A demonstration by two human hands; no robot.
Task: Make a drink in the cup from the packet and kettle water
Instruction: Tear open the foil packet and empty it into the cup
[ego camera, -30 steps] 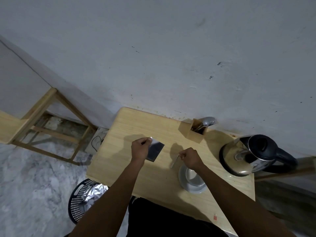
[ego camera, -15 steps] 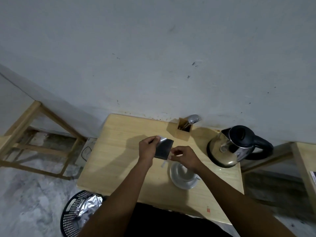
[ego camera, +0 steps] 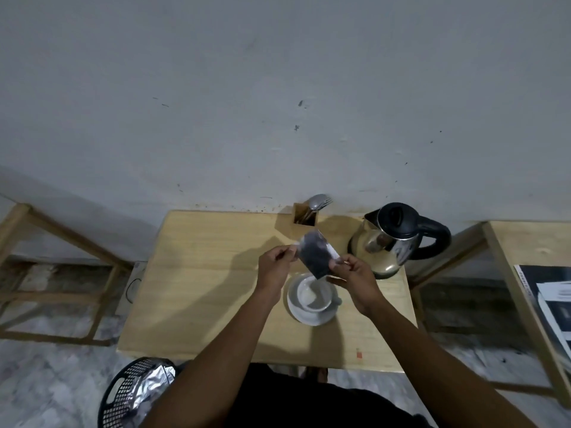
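Observation:
A dark foil packet [ego camera: 315, 254] is held tilted just above and behind the white cup [ego camera: 312, 295]. My left hand [ego camera: 276, 267] pinches the packet's left edge and my right hand [ego camera: 353, 274] pinches its right edge. The cup stands on a white saucer [ego camera: 312, 316] on the wooden table [ego camera: 200, 273], and its inside looks pale. A steel kettle [ego camera: 386, 242] with a black lid and handle stands to the right of the cup, near the wall.
A wooden holder [ego camera: 304, 215] with a spoon and fork stands at the table's back edge. A black basket [ego camera: 129, 393] with crumpled foil sits on the floor at front left. Wooden frames stand left and right; papers [ego camera: 553, 301] lie on the right one.
My right hand has come up from beside the cup and taken hold of the packet's right edge. The packet has moved right to a spot over the cup.

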